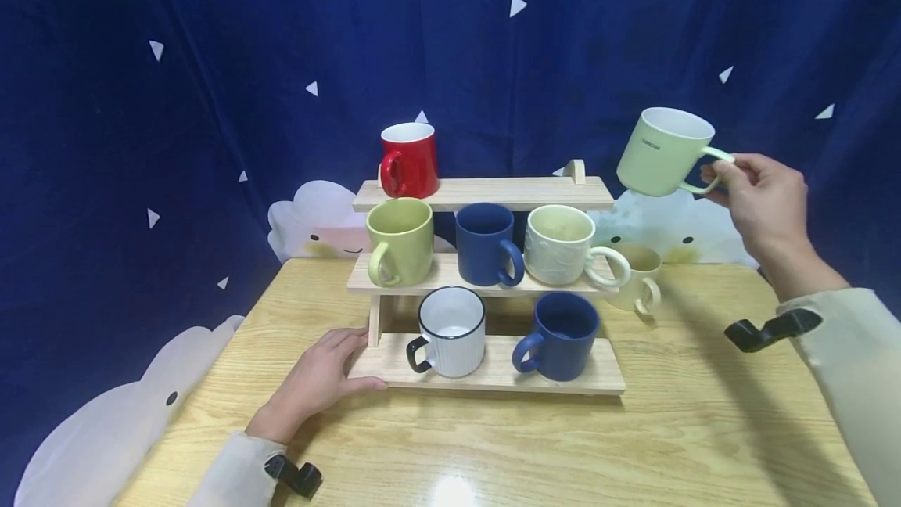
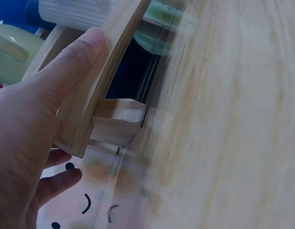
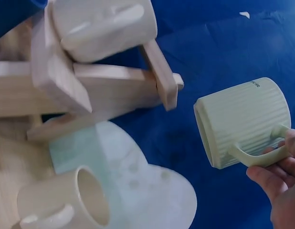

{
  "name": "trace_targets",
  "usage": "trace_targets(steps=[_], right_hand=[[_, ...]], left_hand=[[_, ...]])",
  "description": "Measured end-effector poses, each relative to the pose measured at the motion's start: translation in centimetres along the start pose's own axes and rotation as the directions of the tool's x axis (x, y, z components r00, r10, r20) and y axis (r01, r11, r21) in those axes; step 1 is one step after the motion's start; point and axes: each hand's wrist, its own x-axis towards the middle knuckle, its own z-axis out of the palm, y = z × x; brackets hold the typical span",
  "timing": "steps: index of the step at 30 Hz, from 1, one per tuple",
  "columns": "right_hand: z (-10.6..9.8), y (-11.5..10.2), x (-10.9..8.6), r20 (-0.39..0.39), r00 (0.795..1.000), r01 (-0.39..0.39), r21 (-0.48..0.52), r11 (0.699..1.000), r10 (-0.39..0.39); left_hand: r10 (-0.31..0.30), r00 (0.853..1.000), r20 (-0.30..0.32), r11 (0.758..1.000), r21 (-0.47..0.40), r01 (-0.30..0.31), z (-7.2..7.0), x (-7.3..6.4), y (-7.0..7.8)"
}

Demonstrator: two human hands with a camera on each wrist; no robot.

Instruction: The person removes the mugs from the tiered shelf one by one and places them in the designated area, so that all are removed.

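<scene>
Rack (image 1: 500, 354): standing on the table (image 1: 493, 436), being gripped by the left hand (image 1: 320, 374), perhaps sliding if bumped. Green mug (image 1: 662, 151): hanging tilted right of the top shelf (image 1: 514, 192), being pinched only by its handle (image 3: 255, 160) in the right hand (image 1: 767, 198), so risking twisting into the patterned mug (image 1: 558, 249).

Head view bright; glare on table (image 1: 535, 444), shadow at right; 2 wrist views dimmer, softer.

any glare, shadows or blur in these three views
Head view: bright glare spot on the tabletop at the bottom edge, long shadow at right; left wrist view: dim, tabletop smeared beside the wooden rack; right wrist view: dimmer than the head view, held green mug fairly clear.
</scene>
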Motion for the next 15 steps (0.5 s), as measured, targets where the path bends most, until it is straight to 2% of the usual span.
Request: trace_targets(steps=[3, 10, 15], right_hand=[[-0.6, 0.9, -0.1, -0.018, 1.000, -0.025, -0.055, 0.998, 0.024], [-1.8, 3.2, -0.4, -0.051, 0.998, -0.036, -0.026, 0.999, 0.034], [-2.6, 4.7, -0.7, -0.059, 0.996, -0.066, -0.104, 0.992, 0.060]], left_hand=[[-0.005, 1.000, 0.002, 1.000, 0.003, 0.005, 0.1, 0.0, 0.0], [-0.015, 1.000, 0.005, 1.000, 0.002, 0.015, 0.0, 0.0, 0.0], [-0.012, 1.000, 0.001, 1.000, -0.006, 0.012, 0.0, 0.1, 0.0]])
